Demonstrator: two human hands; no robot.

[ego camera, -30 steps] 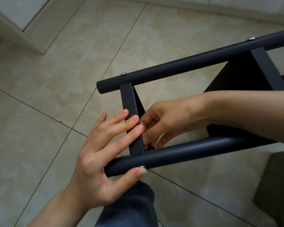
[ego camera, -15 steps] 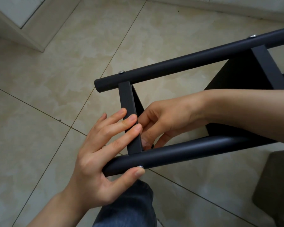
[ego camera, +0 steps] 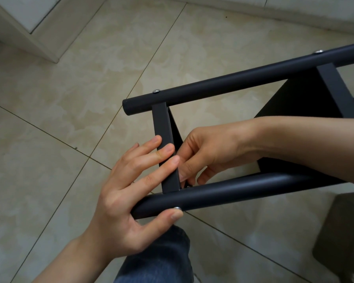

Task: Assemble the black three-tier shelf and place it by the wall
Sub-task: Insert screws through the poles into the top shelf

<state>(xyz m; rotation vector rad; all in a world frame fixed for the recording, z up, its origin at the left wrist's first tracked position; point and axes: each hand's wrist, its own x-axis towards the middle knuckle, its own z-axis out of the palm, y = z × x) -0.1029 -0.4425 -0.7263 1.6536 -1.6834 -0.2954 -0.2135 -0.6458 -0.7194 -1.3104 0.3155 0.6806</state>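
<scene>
The black metal three-tier shelf (ego camera: 298,103) lies on its side across the centre and right of the frame, above the beige tiled floor (ego camera: 70,99). Two round black tubes show: an upper one (ego camera: 233,82) and a lower one (ego camera: 243,189), both slanting up to the right. Two flat black crossbars join them, one near the left ends (ego camera: 163,123) and one at the upper right (ego camera: 333,86). Three silver screw heads are visible: two on the upper tube (ego camera: 156,91) (ego camera: 318,51) and one on the lower tube (ego camera: 177,208).

The left hand (ego camera: 119,201), at lower centre, lays straight fingers (ego camera: 151,160) across the near crossbar, while its thumb (ego camera: 168,218) presses the lower tube beside the screw head. The right hand (ego camera: 211,152) reaches in from the right with fingers curled behind that crossbar at its lower joint; I cannot tell whether it holds anything.

One blue denim leg (ego camera: 157,260) shows at the bottom, and one dark grey object (ego camera: 341,231) at the lower right.
</scene>
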